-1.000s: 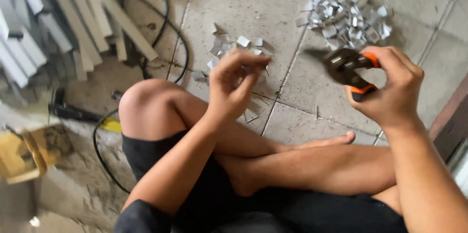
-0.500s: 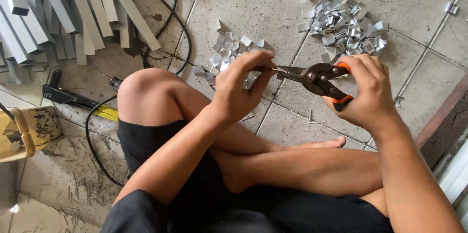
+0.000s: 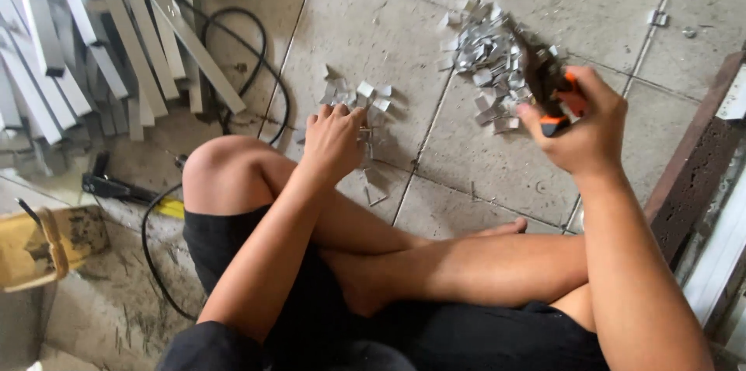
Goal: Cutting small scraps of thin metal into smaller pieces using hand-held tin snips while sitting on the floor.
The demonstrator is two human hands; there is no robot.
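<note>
Far left: metal strips (image 3: 93,68) are lying in a heap at the upper left of the frame, a black cable (image 3: 233,68) looping beside them.
Lower left: a yellow bucket (image 3: 39,250) is sitting at the frame edge.
Left hand (image 3: 334,142): it is reaching down over the knee to the small pile (image 3: 357,95) of cut metal pieces on the floor (image 3: 373,21), fingers curling onto a piece; whether the grip is closing on one I cannot tell.
Centre right: the big pile (image 3: 486,52) of cut pieces is lying on the tiles, upper middle of the frame.
Right hand (image 3: 587,126): its grip is wrapping tight around the orange-handled snips (image 3: 548,83), held above the big pile, blades pointing up-left.
Doing it well: judging by this, keeping the snips clear while the left hand is picking, and taking one piece cleanly by an edge.
</note>
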